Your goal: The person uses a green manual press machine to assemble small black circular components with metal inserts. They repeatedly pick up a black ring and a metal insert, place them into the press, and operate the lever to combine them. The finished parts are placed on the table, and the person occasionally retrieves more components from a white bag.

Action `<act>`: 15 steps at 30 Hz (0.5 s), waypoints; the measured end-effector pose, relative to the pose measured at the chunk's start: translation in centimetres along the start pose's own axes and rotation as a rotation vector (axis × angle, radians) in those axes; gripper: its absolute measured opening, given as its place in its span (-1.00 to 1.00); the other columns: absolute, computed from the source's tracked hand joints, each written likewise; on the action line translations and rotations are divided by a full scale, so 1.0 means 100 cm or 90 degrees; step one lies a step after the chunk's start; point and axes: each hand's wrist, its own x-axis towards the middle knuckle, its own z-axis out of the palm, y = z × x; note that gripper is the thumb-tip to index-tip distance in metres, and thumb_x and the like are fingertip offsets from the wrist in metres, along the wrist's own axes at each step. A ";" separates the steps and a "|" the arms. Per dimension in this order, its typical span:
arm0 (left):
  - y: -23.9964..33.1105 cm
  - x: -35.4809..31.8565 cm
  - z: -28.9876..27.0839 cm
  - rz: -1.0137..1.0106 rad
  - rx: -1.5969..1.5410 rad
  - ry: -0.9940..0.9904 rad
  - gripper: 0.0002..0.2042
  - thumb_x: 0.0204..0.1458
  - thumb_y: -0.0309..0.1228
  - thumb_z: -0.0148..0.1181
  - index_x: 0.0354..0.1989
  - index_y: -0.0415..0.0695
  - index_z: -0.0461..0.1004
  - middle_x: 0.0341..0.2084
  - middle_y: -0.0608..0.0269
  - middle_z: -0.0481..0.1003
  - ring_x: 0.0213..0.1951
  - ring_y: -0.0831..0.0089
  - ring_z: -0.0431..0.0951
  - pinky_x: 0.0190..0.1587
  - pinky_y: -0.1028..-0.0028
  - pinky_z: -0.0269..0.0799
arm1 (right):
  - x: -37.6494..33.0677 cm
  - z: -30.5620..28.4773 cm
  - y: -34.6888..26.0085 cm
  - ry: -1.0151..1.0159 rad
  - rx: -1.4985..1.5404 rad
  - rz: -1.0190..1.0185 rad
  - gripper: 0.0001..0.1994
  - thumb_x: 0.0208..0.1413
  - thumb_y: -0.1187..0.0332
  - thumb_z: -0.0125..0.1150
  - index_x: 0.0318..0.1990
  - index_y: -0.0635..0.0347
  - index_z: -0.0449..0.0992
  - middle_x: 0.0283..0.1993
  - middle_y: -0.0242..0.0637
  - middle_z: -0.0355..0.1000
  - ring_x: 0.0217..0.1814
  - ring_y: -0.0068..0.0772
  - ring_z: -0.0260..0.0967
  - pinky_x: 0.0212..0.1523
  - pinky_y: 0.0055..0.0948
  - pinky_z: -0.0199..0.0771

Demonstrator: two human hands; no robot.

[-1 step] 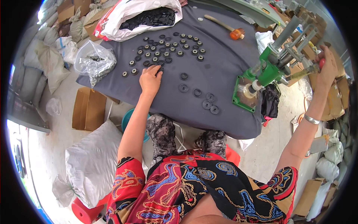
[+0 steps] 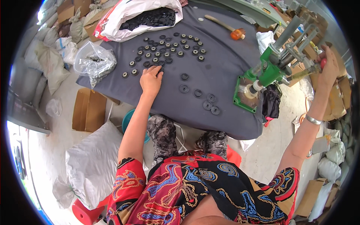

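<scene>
The left hand (image 2: 151,80) bends its fingers at a black wheel (image 2: 162,69) on the near edge of a cluster (image 2: 155,60); whether it grips the wheel, I cannot tell. The right hand (image 2: 328,71) is closed around the red knob (image 2: 323,63) of the green press (image 2: 270,69). Between them, six rings (image 2: 198,93) lie on grey cloth (image 2: 225,122). Farther out sit a clear bag (image 2: 87,62), a white sack (image 2: 112,23) and a mallet (image 2: 237,34).

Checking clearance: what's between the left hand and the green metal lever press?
Six dark, round, plastic-looking wheels on the grey cloth, between left hand and press, as the head view shows.
</scene>
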 end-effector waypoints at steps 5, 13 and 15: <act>0.003 0.001 0.004 0.022 0.052 0.001 -0.76 -0.03 -0.37 0.27 -0.15 -0.02 0.63 -0.18 0.34 0.59 -0.16 0.24 0.51 -0.11 0.29 0.49 | 0.000 -0.002 0.002 -0.010 0.014 0.004 -0.75 0.22 0.32 0.16 -0.15 0.37 0.58 -0.47 -0.40 0.34 -0.41 -0.59 0.25 -0.40 -0.58 0.30; 0.005 0.001 0.004 0.022 0.057 -0.003 -0.75 -0.04 -0.36 0.28 -0.14 0.01 0.63 -0.21 0.37 0.59 -0.17 0.26 0.51 -0.14 0.30 0.49 | -0.009 0.004 -0.002 0.015 0.052 -0.014 -0.76 0.24 0.34 0.12 -0.15 0.39 0.57 -0.43 -0.35 0.38 -0.36 -0.53 0.29 -0.31 -0.54 0.33; 0.005 0.000 0.004 0.019 0.059 -0.001 -0.75 -0.04 -0.36 0.28 -0.14 0.02 0.63 -0.21 0.37 0.59 -0.17 0.27 0.51 -0.14 0.30 0.49 | -0.011 0.005 -0.004 0.018 0.069 -0.007 -0.76 0.25 0.35 0.11 -0.15 0.41 0.56 -0.42 -0.34 0.38 -0.35 -0.51 0.30 -0.30 -0.53 0.34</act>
